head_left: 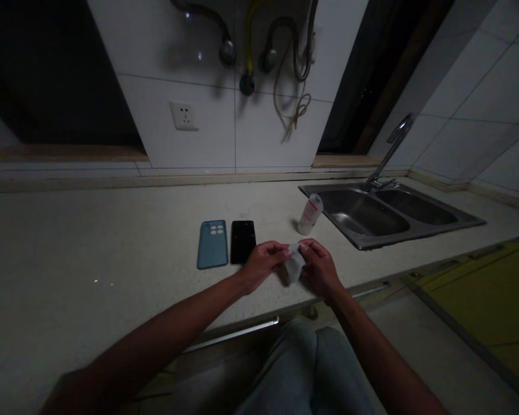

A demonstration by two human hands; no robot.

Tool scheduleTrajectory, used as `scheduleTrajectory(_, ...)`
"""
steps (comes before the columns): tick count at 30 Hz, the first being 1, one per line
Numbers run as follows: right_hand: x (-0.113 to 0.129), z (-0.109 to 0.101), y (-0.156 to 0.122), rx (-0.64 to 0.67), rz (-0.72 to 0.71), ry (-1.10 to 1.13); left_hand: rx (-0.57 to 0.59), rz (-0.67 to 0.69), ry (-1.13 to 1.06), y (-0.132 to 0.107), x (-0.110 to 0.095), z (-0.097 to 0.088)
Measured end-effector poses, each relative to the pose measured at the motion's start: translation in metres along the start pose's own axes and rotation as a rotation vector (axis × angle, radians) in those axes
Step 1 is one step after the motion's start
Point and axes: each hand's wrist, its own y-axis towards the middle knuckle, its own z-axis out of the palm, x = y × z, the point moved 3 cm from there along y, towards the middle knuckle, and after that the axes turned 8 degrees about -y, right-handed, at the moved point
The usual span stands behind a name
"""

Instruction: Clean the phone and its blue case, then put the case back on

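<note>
My left hand [263, 263] and my right hand [319, 267] meet over the front of the pale countertop [90, 253], both pinching a small white wipe [294, 264] between their fingertips. The wipe hangs down between the two hands. Just left of my left hand lies a black phone [243, 241], flat with its dark face up. Beside it, further left, lies a blue phone case [213, 244] showing its camera cut-outs.
A small white bottle [310, 214] with a red label stands behind my hands, near the steel double sink [471, 219] and its tap [391, 147] at the right. A wall socket [184, 116] and hanging hoses [285, 55] are on the tiled wall behind.
</note>
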Motion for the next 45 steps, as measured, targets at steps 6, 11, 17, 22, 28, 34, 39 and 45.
scheduleTrajectory(6,0.009,-0.021,0.02,-0.071,-0.171,-0.097,0.007,-0.006,-0.018,0.0,-0.003,0.001)
scheduleTrajectory(11,0.016,-0.06,0.054,-0.52,-0.347,-0.121,-0.037,-0.049,-0.094,0.0,-0.001,0.0)
scheduleTrajectory(17,0.007,-0.068,0.099,-0.454,-0.318,-0.425,-0.099,-0.15,-0.211,0.001,-0.001,-0.001)
scheduleTrajectory(22,-0.009,-0.061,0.114,-0.327,-0.211,-0.601,-0.131,-0.179,-0.168,0.003,-0.001,-0.005)
scheduleTrajectory(28,-0.007,-0.064,0.106,-0.099,-0.058,-0.015,-0.066,-0.203,0.081,-0.002,0.0,-0.003)
scheduleTrajectory(34,-0.003,-0.042,0.077,0.344,0.083,0.155,-0.102,-0.124,0.106,-0.005,0.002,0.002)
scheduleTrajectory(39,-0.005,-0.031,0.065,0.533,0.116,0.131,-0.151,-0.105,0.149,-0.005,0.006,0.0)
scheduleTrajectory(45,-0.003,-0.028,0.062,0.6,0.082,0.14,-0.14,-0.101,0.246,-0.005,0.008,0.001)
